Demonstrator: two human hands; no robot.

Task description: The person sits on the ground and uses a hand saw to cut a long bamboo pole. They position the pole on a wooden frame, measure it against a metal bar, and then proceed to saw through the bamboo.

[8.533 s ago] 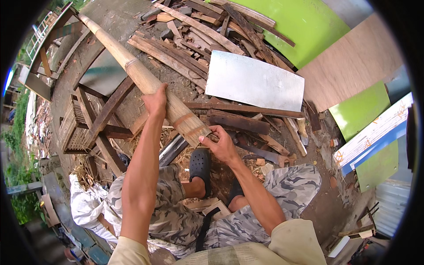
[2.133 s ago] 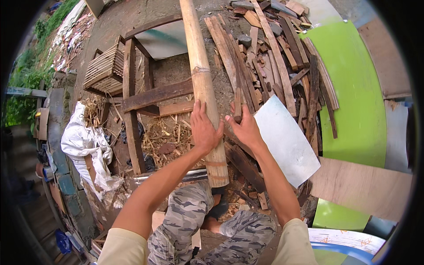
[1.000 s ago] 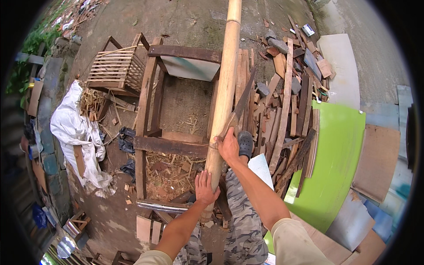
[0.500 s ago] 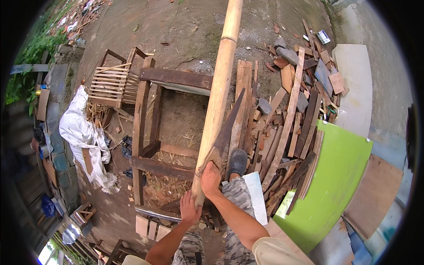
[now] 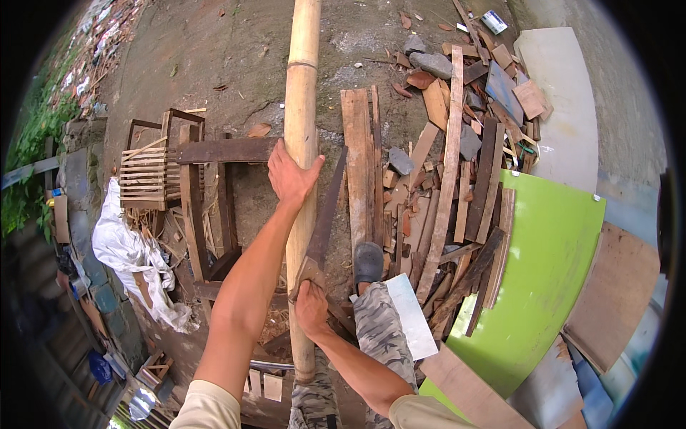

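A long pale bamboo pole [image 5: 302,100] runs away from me across a dark wooden frame [image 5: 227,151], its near end close to my legs. Farther along it, my left hand [image 5: 291,175] straddles the pole, fingers on its left side and thumb stretched out to the right. My right hand [image 5: 312,307] is closed round the wooden handle of a handsaw [image 5: 327,214], beside the pole's right edge. The dark saw blade points away from me, alongside the pole. Whether its teeth touch the bamboo cannot be made out.
Slatted wooden crates [image 5: 146,175] and a white sack [image 5: 128,236] lie left of the frame. To the right are planks [image 5: 355,157], stones [image 5: 431,64], scrap wood and a green panel [image 5: 532,272]. My shod foot [image 5: 368,262] stands by the planks.
My left hand has moved from the pole's near end to a place farther up it. The pole lies straighter, its near end closer to me. My right hand still holds the saw.
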